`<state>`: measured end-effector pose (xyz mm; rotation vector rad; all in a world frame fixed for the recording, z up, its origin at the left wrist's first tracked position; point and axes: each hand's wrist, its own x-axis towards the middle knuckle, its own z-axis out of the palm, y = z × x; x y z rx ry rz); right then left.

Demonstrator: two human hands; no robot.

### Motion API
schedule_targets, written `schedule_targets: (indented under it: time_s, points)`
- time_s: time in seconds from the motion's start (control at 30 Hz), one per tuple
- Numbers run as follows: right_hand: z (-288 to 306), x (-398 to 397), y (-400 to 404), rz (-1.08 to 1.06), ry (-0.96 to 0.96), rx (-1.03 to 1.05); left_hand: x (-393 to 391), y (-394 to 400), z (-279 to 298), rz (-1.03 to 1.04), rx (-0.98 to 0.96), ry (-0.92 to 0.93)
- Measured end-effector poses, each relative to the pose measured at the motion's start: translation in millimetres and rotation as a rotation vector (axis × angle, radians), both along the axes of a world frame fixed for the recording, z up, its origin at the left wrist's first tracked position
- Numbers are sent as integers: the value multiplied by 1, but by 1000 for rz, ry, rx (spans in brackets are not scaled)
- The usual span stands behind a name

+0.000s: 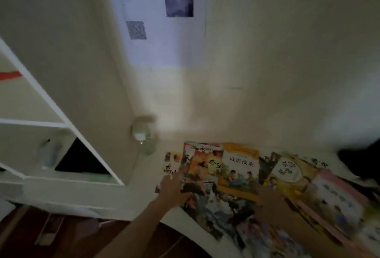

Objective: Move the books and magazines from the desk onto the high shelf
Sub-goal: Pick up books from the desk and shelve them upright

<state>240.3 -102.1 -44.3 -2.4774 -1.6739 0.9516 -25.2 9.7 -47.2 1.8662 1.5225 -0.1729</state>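
The left hand [171,185] lies flat, its grip wide, fingers touching the spread of colourful picture books [205,167] on the white bench [144,177]. Right of it, the right hand [267,198] presses beside the orange-covered book [239,167]; its grip cannot be told.

Both forearms reached forward from the near edge of the bench. The left hand [171,187] lay toward the bench's left edge, fingers stretched forward and pressed flat. The right hand [267,200] lay palm down further right; its blurred fingers could not be read.
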Motion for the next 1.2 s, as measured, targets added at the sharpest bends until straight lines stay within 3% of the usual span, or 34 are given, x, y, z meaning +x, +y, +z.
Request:
schedule_targets:
  time_s: [0.1,0.2,0.27,0.37,0.47,0.57,0.77,0.83,0.9,1.03,1.13,1.2]
  points:
    - [-35,1,-12,-54,1,-35,0,22,-41,22,-42,93]
    - [-51,6,5,-169,47,50,21,47,-64,-37,84,-16]
    - [-61,9,20,-223,57,42,43,50,-71,-31,118,7]
    - [-71,9,33,-173,-63,-13,73,46,-69,-61,192,16]
    - [-78,-8,29,-77,-241,-68,101,39,-73,-153,53,-192]
    - [-92,-24,21,-152,-248,-44,130,29,-78,-186,-51,-226]
    - [-78,3,8,-170,-91,82,176,19,-72,-49,68,-57]
    - [-72,28,-10,-293,-125,286,194,14,-66,-117,64,-63]
    - [-67,57,-37,-445,-201,357,210,11,-63,-67,-18,-13]
    - [-49,112,-85,-542,-307,315,224,2,-78,-57,167,76]
    - [-48,137,-111,-678,-182,289,227,-1,-86,-55,216,100]
    - [-61,148,-125,-590,-238,252,223,-1,-89,17,235,131]
